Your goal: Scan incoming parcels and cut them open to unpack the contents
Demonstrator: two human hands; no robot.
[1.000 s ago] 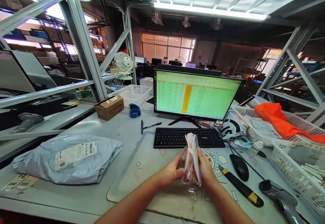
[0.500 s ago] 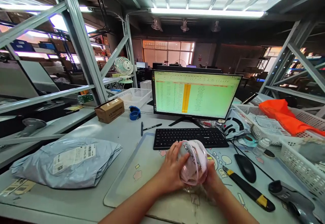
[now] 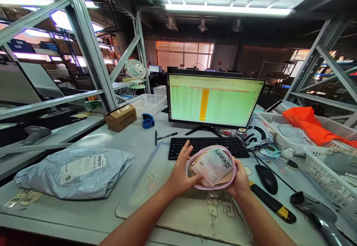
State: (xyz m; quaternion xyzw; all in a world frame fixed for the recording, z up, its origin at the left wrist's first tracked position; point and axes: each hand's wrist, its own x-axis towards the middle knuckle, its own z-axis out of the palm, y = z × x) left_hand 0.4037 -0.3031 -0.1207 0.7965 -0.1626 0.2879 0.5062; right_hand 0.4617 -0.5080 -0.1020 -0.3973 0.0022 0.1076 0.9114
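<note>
Right hand [image 3: 241, 179] grasps pink-rimmed clear oval plastic pouch [image 3: 216, 169] over pale printed mat [image 3: 147, 205]; left hand [image 3: 180, 175] has thumb overlapping it, can't tell if pinching. Likely light, bendy, slick; I'd hold the rim.

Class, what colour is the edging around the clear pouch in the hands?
The edging of the clear pouch is pale pink, best seen in the head view.

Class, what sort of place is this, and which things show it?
Probably a parcel-handling desk in a warehouse or stockroom: a labelled grey mailing bag, a handheld scanner and a monitor showing a spreadsheet.
</note>
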